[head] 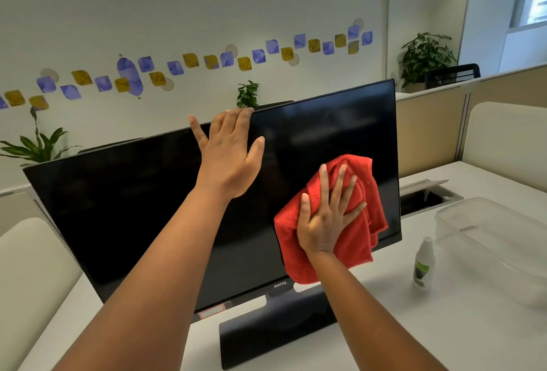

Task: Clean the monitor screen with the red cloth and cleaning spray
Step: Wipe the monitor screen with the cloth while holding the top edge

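A black monitor point(133, 208) with a dark screen stands on a white desk. My right hand point(325, 216) presses a crumpled red cloth point(358, 240) flat against the lower right part of the screen, fingers spread and straight. My left hand point(228, 151) rests on the monitor's top edge near its middle, with the fingertips hooked over the edge and the thumb lying on the glass. A small white spray bottle point(424, 264) with a green label stands upright on the desk, to the right of the monitor.
A clear plastic tub point(485, 234) sits at the right, just behind the bottle. An open cable hatch point(426, 196) is set in the desk behind the monitor's right corner. The monitor's dark base point(266, 332) stands near the desk's front. Cream chair backs flank the desk.
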Motion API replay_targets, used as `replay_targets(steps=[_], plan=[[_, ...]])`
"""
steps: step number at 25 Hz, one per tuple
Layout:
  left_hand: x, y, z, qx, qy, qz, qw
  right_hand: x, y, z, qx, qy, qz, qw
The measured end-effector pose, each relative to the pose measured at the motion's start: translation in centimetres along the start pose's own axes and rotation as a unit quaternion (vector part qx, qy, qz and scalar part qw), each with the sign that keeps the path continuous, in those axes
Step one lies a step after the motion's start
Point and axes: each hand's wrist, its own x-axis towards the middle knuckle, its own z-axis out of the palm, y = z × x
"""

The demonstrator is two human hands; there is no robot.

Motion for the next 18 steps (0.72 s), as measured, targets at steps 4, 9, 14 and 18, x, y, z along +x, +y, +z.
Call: replay_targets(steps=[4,9,14,18], plan=[[0.1,0.0,0.0,0.006,-0.006,-0.002,1.0,0.6,1.5,-0.4,-0.004,0.008,0.044,0.999],[-0.1,0.0,0.1,0.002,-0.003,-0.001,1.0,3.2,-2.5,0.2,0.027,0.028,0.052,0.998],[-0.1,0.0,0.0,0.0,-0.003,-0.007,1.0,0.4,-4.8,1.4,-0.051,-0.027,-0.147,0.987],[-0.1,0.1,-0.1,0.013,-0.011,-0.003,1.0,-3.6,-1.3,1.5,-0.097,-0.07,-0.249,0.961]])
